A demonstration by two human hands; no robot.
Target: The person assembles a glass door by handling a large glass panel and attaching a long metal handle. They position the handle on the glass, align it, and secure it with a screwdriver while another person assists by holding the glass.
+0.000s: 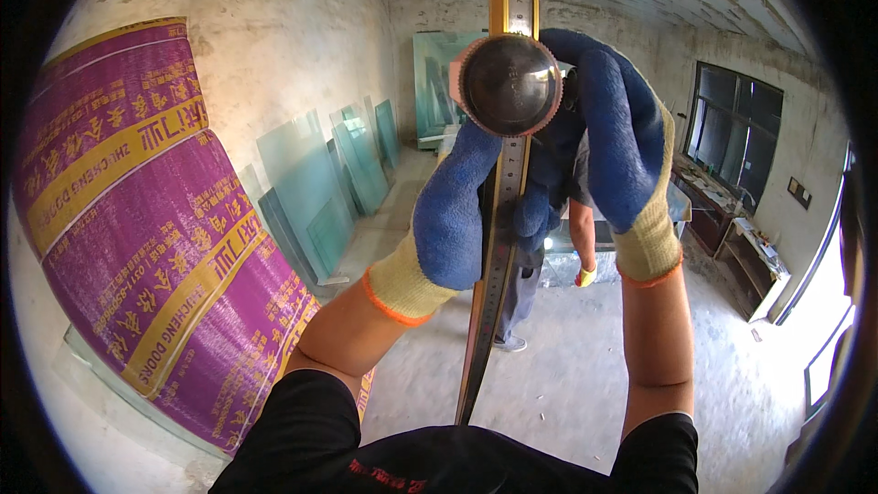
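A long graduated metal ruler (511, 182) with a gold-coloured edge rises upright in front of me, running from near my chest past the top of the picture. On its face sits a round dark knob (511, 86) with a ribbed rim, part of a sliding head. My left hand (449, 213), in a blue-coated work glove with a cream cuff, grips the ruler just below the knob. My right hand (614, 130), gloved alike, curls at the knob's right side, its fingertips partly hidden behind the knob and ruler.
Greenish glass sheets (302, 185) lean on the left wall, with more glass (435, 82) at the back. Purple-and-yellow printed wrapping (158, 219) covers a big panel at left. Behind the ruler stands a co-worker (582, 233), mostly hidden. A low cabinet (751, 267) lines the right wall.
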